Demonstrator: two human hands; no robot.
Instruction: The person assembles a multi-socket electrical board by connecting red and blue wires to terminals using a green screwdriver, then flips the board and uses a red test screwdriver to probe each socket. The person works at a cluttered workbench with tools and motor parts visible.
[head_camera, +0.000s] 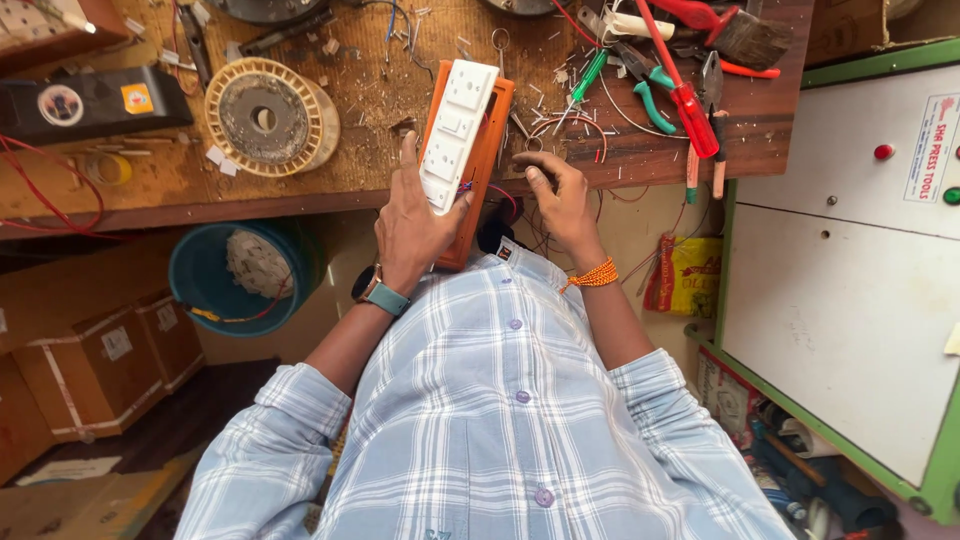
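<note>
A light blue checked shirt (500, 420) fills the lower frame, closest to the lens, its sleeves rolled back from both forearms. Above it the left hand (412, 222) is clamped on an orange switch box (488, 160) with a white socket plate (456, 130): the palm lies against the box's left side, the thumb hooks over the lower end of the white plate, and the forefinger points up along the plate's left edge. The box runs up and away from this hand, tilted slightly to the right, its lower end dipping below the bench edge toward the shirt. A watch with a teal strap (383, 293) sits on that wrist.

The right hand (560, 195) is just to the right of the box's lower end, fingers curled together over thin red wires (500, 192) that come out of the box; whether the fingertips actually pinch a wire cannot be told. An orange thread band (592, 275) circles that wrist.

Above and to the left of the left hand lies a cream plastic spool (268, 117) on the worn wooden bench (370, 90). Above and to the right of the right hand lie a red-handled screwdriver (690, 110) and green-handled pliers (650, 90). Below the left hand, under the bench, stands a blue bucket (200, 275).
</note>
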